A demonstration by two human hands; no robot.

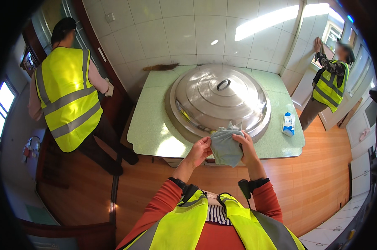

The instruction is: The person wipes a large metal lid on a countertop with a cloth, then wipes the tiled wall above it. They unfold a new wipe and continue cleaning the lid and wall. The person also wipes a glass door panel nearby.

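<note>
A grey-green cloth (pixel 227 148) hangs bunched between my two hands, in front of the near edge of a green speckled countertop (pixel 151 125). My left hand (pixel 201 151) pinches its left edge, and my right hand (pixel 246 145) grips its upper right side. Just beyond the cloth, a large domed metal lid (pixel 207 93) with a dark loop handle (pixel 223 85) covers a round rim set in the counter. A blue and white soft pack (pixel 288 124) lies to the right on the counter.
A small straw broom (pixel 161 67) lies at the counter's back left, by the tiled wall. One person in a yellow vest (pixel 68 100) stands at the left holding a pale cloth; another person (pixel 330 81) stands at the right, hands raised near a window.
</note>
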